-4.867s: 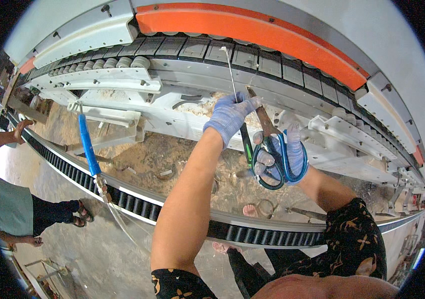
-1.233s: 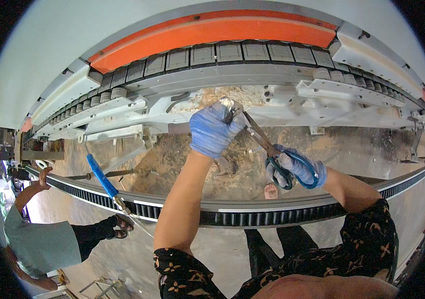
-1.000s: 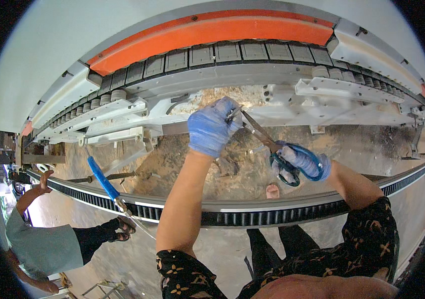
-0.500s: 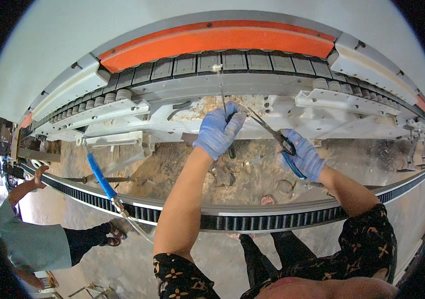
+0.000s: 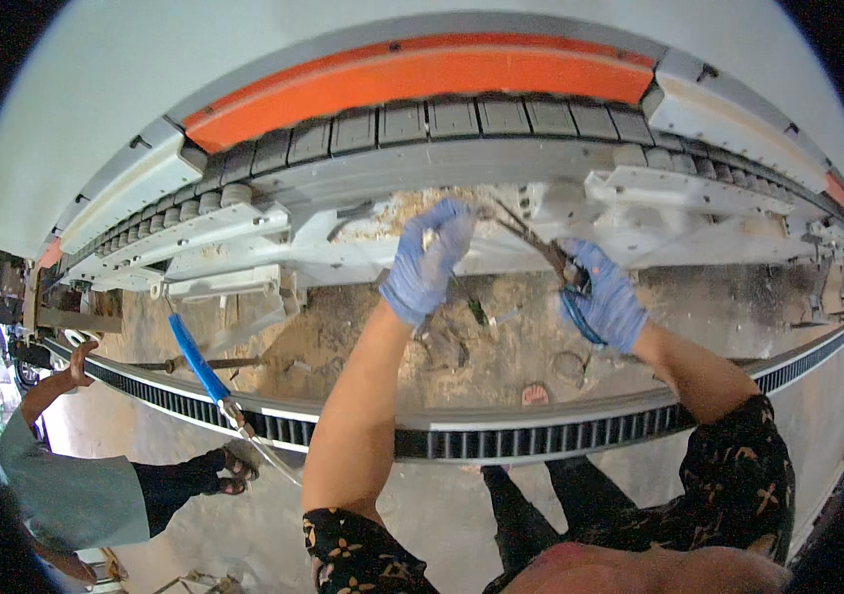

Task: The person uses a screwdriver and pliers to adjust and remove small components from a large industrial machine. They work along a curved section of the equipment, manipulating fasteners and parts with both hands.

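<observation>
My left hand (image 5: 429, 259), in a light blue glove, is closed and smeared by motion in front of the machine's lower rail. A thin rod tool with a dark handle (image 5: 477, 309) sticks out below it; a pale spot shows over the fingers, too blurred to make out. My right hand (image 5: 602, 295), gloved alike, is wrapped round the blue grips of long-nosed pliers (image 5: 531, 238). Their slim jaws point up and left, close to the left fingertips. Behind both hands, wood shavings (image 5: 387, 220) lie on the white machine bed.
Above runs a chain of grey pads (image 5: 451, 117) under an orange guard (image 5: 422, 74). A black roller rail (image 5: 531, 438) curves between my body and the machine. A blue air gun (image 5: 199, 358) hangs at left on a hose. Another person (image 5: 80, 485) holds the rail's left end.
The rod that pointed upward from my left hand no longer stands up against the pads, and its handle shows lower right. My right hand with the pliers stays nearly in place.
</observation>
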Available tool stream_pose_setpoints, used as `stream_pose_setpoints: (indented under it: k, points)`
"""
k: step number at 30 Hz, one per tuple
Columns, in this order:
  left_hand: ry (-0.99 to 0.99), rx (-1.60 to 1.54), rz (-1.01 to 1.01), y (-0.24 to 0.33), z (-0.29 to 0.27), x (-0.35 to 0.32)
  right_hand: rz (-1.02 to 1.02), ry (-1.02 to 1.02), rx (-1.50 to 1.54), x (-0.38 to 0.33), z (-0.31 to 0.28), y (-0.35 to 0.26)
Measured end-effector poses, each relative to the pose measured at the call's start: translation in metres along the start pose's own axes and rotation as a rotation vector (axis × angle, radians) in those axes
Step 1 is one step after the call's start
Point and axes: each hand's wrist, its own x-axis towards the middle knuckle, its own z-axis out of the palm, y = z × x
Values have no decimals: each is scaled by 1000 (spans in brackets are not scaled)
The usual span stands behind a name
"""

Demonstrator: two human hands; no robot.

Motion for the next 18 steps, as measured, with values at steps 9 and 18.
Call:
stream_pose_setpoints:
  k: [9, 18]
  points:
    - [140, 294, -58, -2, 13, 9, 53, 33, -99, 2, 3, -1]
    - [54, 194, -63, -9, 10, 8, -41, 42, -127, 5, -2, -7]
